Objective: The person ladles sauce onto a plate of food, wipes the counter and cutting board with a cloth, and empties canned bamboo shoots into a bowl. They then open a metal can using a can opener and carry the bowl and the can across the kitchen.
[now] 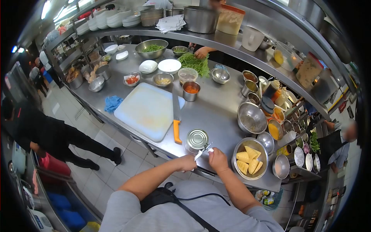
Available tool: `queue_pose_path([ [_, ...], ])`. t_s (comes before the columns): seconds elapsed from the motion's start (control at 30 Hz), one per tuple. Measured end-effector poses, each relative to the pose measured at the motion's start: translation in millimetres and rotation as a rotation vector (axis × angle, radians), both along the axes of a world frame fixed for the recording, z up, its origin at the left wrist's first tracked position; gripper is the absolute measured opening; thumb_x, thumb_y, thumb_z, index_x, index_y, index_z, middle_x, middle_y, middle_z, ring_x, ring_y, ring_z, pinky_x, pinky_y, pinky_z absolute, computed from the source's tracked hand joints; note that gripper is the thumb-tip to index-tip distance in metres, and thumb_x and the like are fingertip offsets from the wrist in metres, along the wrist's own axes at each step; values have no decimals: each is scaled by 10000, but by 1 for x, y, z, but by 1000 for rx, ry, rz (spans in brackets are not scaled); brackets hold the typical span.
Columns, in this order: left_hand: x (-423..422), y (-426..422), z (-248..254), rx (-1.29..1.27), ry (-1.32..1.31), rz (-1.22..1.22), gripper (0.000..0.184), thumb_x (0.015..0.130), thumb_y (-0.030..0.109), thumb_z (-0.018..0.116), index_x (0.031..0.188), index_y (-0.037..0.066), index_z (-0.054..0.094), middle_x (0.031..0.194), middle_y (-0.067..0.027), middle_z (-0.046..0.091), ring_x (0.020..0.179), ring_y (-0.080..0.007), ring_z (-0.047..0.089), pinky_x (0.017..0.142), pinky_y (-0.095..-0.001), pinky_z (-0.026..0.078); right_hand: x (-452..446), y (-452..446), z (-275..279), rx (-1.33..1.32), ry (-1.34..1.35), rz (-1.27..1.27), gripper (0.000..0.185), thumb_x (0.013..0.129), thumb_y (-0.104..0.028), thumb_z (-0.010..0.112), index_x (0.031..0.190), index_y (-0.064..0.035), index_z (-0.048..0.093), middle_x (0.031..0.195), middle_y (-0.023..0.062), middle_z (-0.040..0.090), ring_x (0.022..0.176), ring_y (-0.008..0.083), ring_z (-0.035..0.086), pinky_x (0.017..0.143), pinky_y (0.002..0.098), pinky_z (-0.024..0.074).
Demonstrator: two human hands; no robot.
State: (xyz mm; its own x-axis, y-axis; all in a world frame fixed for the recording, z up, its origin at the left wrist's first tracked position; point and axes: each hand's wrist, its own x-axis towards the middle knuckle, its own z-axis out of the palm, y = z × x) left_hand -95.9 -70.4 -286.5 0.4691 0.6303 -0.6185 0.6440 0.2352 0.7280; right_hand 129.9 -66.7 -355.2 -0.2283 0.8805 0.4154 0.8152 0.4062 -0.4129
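Observation:
A silver tin can [196, 140] stands upright near the front edge of the steel counter, its ribbed lid on top. A can opener [199, 154] with white handles sits at the can's near rim. My left hand [188, 163] is closed around its handles. My right hand [218, 159] is closed on the other side of the opener, at what looks like its turning knob, mostly hidden by the fingers. Left of the can lies a knife [176, 120] with an orange handle, along the right edge of a white cutting board [145, 112].
To the right, a steel bowl [251, 158] holds several yellow pieces. A blue cloth [113, 103] touches the board's left side. Farther back are leafy greens [193, 63] with another person's hand [203, 52]. An overhead shelf [228, 36] spans the counter; a person [54, 129] walks at left.

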Motion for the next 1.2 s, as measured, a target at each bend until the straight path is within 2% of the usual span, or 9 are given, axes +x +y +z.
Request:
queue_pose_path([
  [0.13, 2, 3, 0, 55, 19, -32, 180, 853, 104, 618, 979, -12, 563, 653, -87, 559, 483, -194, 535, 419, -367, 443, -4, 7, 9, -959, 992, -179, 399, 1032, -425, 509, 982, -34, 568, 739, 138, 600, 669, 343, 631, 567, 423, 520],
  [0.23, 1, 5, 7, 13, 19, -41, 192, 856, 98, 615, 1001, -16, 559, 666, -86, 567, 495, -190, 544, 421, -366, 454, 12, 17, 19, -1370, 1120, -78, 434, 1042, -449, 483, 972, -33, 584, 740, 145, 603, 686, 349, 629, 595, 415, 525],
  [0.37, -4, 4, 16, 51, -33, -54, 243, 881, 139, 613, 1063, -9, 550, 635, -87, 560, 466, -194, 539, 417, -362, 443, 16, 4, 21, -364, 173, -123, 485, 1056, -480, 449, 958, -32, 607, 742, 154, 608, 710, 358, 627, 632, 403, 531],
  [0.47, -2, 10, -2, 25, 31, -95, 270, 891, 151, 609, 1102, -5, 545, 622, -91, 559, 448, -197, 534, 417, -361, 439, 16, -23, 72, -73, 46, 121, 431, 970, -376, 644, 1131, 21, 597, 1008, 216, 647, 939, 438, 645, 846, 456, 545],
  [0.77, -2, 6, 7, 5, -18, -25, 287, 872, 113, 619, 1110, -28, 542, 641, -103, 570, 459, -201, 545, 412, -370, 439, 13, -4, 28, 120, -70, 93, 341, 978, -340, 632, 1043, -7, 592, 893, 177, 652, 773, 336, 671, 691, 430, 562],
  [0.8, 1, 7, 7, 13, -33, -13, 283, 864, 105, 625, 1097, -34, 545, 645, -106, 573, 462, -203, 548, 410, -372, 439, 8, 0, 21, 117, -72, 88, 341, 978, -340, 632, 1043, -7, 592, 893, 177, 652, 773, 336, 671, 691, 430, 562],
  [0.87, 5, 8, 8, 6, -16, -39, 262, 867, 104, 624, 1075, -36, 551, 646, -106, 575, 461, -205, 547, 409, -375, 438, -7, 4, 10, -788, 928, -236, 407, 1037, -425, 500, 915, -55, 619, 710, 85, 626, 563, 243, 628, 466, 354, 489],
  [1.13, 3, 9, 3, 109, -13, -49, 230, 890, 140, 637, 1030, -33, 579, 645, -105, 585, 472, -211, 561, 430, -377, 459, 17, 8, 35, -1309, 1006, -219, 437, 1047, -455, 486, 893, -70, 625, 705, 97, 611, 560, 247, 610, 449, 323, 445],
  [1.2, 2, 12, 2, 59, 12, -76, 225, 896, 130, 629, 1053, -23, 582, 638, -97, 577, 469, -202, 553, 417, -372, 452, 12, -9, 43, 93, 40, -114, 329, 1004, -348, 601, 979, -22, 640, 876, 173, 664, 790, 384, 666, 657, 426, 546],
])
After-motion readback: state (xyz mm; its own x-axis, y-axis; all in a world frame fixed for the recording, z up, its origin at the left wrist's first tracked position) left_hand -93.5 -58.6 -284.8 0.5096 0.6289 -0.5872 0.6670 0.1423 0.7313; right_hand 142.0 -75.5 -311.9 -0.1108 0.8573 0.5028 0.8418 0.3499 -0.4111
